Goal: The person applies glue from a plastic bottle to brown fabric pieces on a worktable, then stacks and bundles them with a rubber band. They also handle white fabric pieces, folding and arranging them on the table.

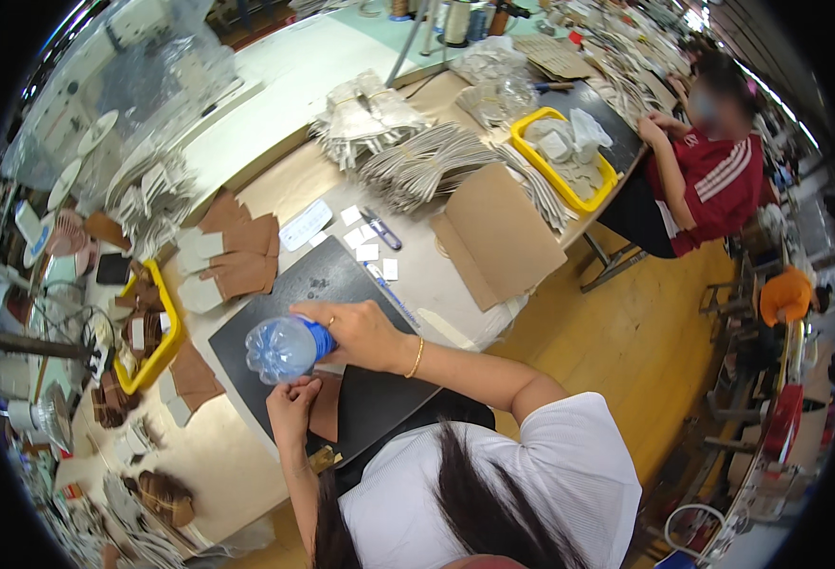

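Note:
My right hand is wrapped round a clear plastic bottle with a blue label, tilted so that its ribbed base faces up. The bottle's neck is hidden below. Close beside the bottle, my left hand pinches the edge of a brown leather-like piece. That piece lies on a black mat on the table, partly covered by my hands. Stacked brown pieces with pale ends lie past the mat's far left corner.
A yellow tray of brown pieces stands at left. Beyond the mat are white cards, thread snips, bundled pale strips and folded cardboard. At far right a person in red sits by another yellow tray.

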The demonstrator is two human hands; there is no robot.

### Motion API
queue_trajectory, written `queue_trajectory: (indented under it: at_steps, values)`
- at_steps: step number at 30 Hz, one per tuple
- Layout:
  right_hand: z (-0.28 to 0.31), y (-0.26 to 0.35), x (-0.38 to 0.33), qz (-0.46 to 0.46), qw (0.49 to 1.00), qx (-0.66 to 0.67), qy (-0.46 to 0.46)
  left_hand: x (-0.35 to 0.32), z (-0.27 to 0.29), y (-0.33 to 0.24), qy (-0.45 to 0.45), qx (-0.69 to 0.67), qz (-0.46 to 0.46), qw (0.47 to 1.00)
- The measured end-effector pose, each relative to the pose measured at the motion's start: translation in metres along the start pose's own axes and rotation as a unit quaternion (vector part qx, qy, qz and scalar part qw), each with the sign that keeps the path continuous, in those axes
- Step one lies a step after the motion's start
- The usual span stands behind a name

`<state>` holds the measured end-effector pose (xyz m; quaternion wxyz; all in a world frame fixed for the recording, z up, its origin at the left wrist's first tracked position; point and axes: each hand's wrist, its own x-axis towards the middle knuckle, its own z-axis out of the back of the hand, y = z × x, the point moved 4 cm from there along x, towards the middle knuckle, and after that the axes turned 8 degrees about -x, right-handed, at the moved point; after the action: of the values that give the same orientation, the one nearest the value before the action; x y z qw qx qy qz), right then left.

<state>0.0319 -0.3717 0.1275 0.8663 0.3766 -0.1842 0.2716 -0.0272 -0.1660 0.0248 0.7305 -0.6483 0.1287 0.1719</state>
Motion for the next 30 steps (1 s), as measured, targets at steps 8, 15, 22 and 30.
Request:
queue_trajectory:
  at_steps: [8,15,22,30]
  values:
    - [-0.015,0.025,-0.005,-0.044,0.995,0.088,0.023,-0.001,-0.004,-0.014,0.007,-0.035,-0.027,0.999]
    - [-0.008,-0.003,0.004,-0.039,0.999,0.037,0.004,-0.006,0.000,-0.012,0.031,-0.014,0.000,0.999]
    - [0.039,-0.038,0.015,-0.146,0.980,0.042,-0.128,-0.017,-0.004,-0.028,0.013,0.007,0.004,1.000]
    - [-0.008,0.024,-0.007,0.024,0.994,0.084,0.062,-0.020,-0.006,-0.031,-0.024,-0.002,-0.144,0.989]
